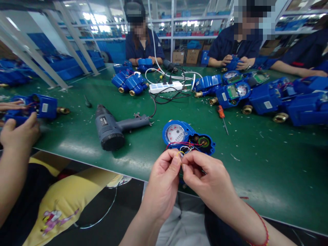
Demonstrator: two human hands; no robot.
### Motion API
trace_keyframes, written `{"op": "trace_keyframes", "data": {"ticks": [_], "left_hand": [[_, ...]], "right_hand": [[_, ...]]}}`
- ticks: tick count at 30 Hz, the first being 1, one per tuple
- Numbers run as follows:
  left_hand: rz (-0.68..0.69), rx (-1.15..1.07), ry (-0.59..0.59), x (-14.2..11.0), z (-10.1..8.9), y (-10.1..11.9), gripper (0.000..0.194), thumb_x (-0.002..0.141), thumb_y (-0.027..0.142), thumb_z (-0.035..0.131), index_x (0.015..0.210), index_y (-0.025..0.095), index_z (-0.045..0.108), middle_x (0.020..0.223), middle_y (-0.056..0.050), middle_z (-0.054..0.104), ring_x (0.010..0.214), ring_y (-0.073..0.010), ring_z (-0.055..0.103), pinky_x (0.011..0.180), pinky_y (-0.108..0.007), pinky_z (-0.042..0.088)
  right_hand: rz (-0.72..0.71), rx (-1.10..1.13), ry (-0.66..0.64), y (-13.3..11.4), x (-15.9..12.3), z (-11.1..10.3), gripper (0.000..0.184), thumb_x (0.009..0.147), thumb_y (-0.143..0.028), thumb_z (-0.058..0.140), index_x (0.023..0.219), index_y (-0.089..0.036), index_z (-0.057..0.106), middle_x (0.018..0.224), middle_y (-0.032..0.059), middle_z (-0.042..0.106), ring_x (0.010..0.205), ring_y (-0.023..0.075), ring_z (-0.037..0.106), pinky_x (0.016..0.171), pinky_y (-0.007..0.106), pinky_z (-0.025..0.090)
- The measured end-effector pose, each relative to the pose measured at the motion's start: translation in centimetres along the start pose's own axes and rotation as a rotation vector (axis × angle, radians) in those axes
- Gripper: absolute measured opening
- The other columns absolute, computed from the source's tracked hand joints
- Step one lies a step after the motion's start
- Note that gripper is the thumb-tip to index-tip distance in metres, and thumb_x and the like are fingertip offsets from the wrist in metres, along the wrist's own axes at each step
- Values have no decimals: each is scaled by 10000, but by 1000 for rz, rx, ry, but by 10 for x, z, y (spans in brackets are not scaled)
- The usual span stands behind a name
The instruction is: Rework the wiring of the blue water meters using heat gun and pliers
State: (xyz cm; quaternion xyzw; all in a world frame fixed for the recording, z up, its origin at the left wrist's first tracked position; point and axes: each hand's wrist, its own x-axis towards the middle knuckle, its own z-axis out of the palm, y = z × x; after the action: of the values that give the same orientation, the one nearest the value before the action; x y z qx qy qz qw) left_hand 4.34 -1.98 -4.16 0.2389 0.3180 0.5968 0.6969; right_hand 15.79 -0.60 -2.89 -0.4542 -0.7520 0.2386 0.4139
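Note:
A blue water meter (166, 127) lies open in front of me, its round white dial (175, 133) facing up and red, white and yellow wires (188, 148) coming out of its housing. Over its near edge, my left hand (165, 182) pinches a thin yellow wire (180, 152) between thumb and forefinger. My right hand (208, 176) is closed at the same spot, its fingertips meeting the left ones on the wire. The exact wire ends are hidden by the fingers. Part of the meter's near side is covered by both hands.
A grey heat gun (110, 128) lies left of the meter, an orange screwdriver (222, 116) to the right. Further back are a white power strip (166, 87) with tangled cables and several blue meters (266, 97). A co-worker's hands (20, 131) hold another meter at left; other people sit opposite.

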Motion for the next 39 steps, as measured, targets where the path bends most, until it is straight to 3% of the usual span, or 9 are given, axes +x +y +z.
{"op": "trace_keyframes", "data": {"ticks": [12, 18, 26, 39], "left_hand": [[14, -26, 24, -2, 4, -1, 208, 802, 279, 716, 747, 151, 560, 737, 23, 496, 677, -88, 430, 654, -183, 417], [22, -54, 37, -1, 2, -1, 220, 772, 296, 746, 745, 151, 583, 754, 15, 508, 698, -94, 444, 691, -192, 430], [0, -49, 41, 0, 0, -1, 171, 806, 272, 711, 760, 148, 602, 794, 3, 516, 741, -103, 471, 709, -202, 440], [9, -26, 37, -1, 2, -2, 198, 787, 285, 732, 751, 152, 591, 801, 6, 514, 754, -101, 469, 725, -195, 432]], "right_hand": [[-1, -97, 115, -1, -4, 8, 133, 711, -62, 488, 656, -160, 559, 532, -60, 457, 451, 50, 393, 442, 168, 313], [47, -77, 89, 7, -7, 5, 136, 727, -65, 474, 669, -174, 530, 541, -62, 450, 447, 57, 387, 417, 168, 310], [-35, 4, 31, 2, -9, -1, 107, 822, -106, 527, 815, -156, 622, 687, -20, 585, 553, 67, 477, 517, 177, 378], [-2, -6, 24, 3, -7, 1, 125, 812, -93, 517, 748, -168, 595, 644, -40, 559, 531, 57, 462, 505, 171, 361]]}}
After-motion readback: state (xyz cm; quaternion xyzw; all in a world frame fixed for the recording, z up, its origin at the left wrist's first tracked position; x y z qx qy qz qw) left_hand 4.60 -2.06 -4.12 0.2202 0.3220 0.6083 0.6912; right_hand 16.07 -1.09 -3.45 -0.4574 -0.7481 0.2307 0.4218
